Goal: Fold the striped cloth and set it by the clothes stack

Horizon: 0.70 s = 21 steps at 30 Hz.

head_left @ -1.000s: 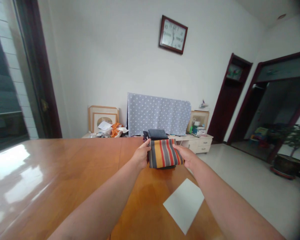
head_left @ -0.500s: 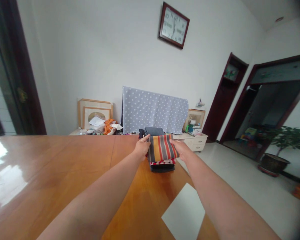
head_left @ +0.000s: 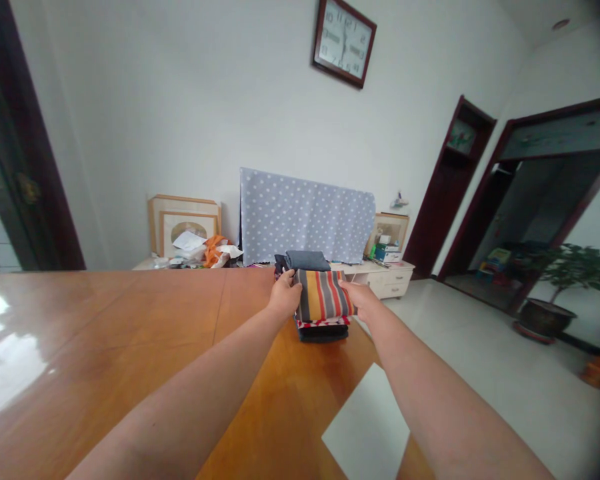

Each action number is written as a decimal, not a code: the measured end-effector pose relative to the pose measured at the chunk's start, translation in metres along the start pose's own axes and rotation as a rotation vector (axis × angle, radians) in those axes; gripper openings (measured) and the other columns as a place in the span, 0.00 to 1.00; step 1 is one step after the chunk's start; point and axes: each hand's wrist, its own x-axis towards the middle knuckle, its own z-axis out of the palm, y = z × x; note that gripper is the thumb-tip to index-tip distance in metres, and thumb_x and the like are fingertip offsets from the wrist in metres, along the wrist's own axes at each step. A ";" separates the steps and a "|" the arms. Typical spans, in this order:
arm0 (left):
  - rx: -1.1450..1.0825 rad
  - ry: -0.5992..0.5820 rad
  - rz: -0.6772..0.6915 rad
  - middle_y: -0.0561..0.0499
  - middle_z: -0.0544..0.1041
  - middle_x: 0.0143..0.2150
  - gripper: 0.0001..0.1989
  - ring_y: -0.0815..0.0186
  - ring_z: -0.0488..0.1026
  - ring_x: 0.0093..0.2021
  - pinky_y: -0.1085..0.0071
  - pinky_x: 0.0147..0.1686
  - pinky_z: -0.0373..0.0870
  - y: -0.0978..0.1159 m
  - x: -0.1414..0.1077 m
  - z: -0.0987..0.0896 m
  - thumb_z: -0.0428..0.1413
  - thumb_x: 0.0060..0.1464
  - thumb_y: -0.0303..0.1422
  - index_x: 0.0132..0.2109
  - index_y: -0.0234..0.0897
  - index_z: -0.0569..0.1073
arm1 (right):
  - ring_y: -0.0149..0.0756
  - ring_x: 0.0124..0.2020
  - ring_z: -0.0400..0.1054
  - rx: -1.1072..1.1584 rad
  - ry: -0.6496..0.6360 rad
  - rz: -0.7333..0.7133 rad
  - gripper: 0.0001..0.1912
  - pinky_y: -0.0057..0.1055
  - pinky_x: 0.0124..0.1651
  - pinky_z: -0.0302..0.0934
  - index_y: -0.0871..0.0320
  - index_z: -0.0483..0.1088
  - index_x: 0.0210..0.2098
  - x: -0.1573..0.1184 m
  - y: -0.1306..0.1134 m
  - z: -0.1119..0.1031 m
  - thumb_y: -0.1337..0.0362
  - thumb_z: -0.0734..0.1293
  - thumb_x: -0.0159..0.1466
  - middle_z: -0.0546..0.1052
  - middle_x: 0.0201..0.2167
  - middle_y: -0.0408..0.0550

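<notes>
A folded cloth with yellow, grey and red stripes (head_left: 324, 295) lies on top of a stack on the wooden table. My left hand (head_left: 284, 295) grips its left edge, thumb on top. At the right edge, my right hand (head_left: 359, 297) pinches the same cloth, its lower fingers hidden. Below the striped cloth are a red-and-white folded piece (head_left: 325, 322) and a dark folded piece (head_left: 323, 333). Just behind stand more folded clothes, with a blue-grey one (head_left: 307, 260) on top.
The glossy wooden table (head_left: 145, 347) has a pale sheet (head_left: 370, 427) near its right edge. Beyond it, a low white cabinet (head_left: 397, 280) bears clutter, frames and a dotted cloth cover (head_left: 305, 217). A potted plant (head_left: 545, 317) stands on the floor at right.
The view has shifted slightly. Both hands remain at the sides of the striped cloth, and more of the blue-grey folded piece behind it shows.
</notes>
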 end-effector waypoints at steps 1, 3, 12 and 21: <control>0.049 0.008 0.046 0.42 0.74 0.62 0.28 0.51 0.65 0.66 0.55 0.66 0.59 0.001 -0.002 0.000 0.59 0.55 0.26 0.63 0.39 0.70 | 0.41 0.34 0.79 -0.009 0.000 0.004 0.11 0.35 0.37 0.74 0.62 0.77 0.42 0.001 0.000 0.000 0.61 0.71 0.63 0.84 0.36 0.54; 0.206 -0.010 0.202 0.43 0.69 0.66 0.25 0.51 0.57 0.71 0.54 0.71 0.48 0.005 -0.007 0.000 0.59 0.55 0.27 0.60 0.41 0.73 | 0.41 0.34 0.79 -0.028 -0.005 0.007 0.11 0.34 0.36 0.73 0.61 0.77 0.42 0.002 0.001 -0.001 0.61 0.72 0.63 0.84 0.35 0.53; 0.411 -0.383 0.347 0.48 0.71 0.66 0.10 0.51 0.49 0.74 0.51 0.70 0.16 -0.001 -0.017 0.015 0.63 0.56 0.33 0.46 0.46 0.79 | 0.45 0.40 0.79 -0.179 0.023 -0.083 0.16 0.39 0.43 0.73 0.63 0.77 0.45 0.001 0.003 -0.006 0.58 0.72 0.62 0.83 0.40 0.56; 0.585 -0.394 0.400 0.46 0.69 0.67 0.11 0.47 0.47 0.75 0.44 0.69 0.20 -0.019 -0.003 0.009 0.62 0.57 0.37 0.48 0.48 0.79 | 0.48 0.74 0.46 -0.652 -0.074 -0.663 0.14 0.50 0.75 0.35 0.44 0.79 0.48 -0.008 -0.008 -0.013 0.62 0.71 0.63 0.73 0.62 0.38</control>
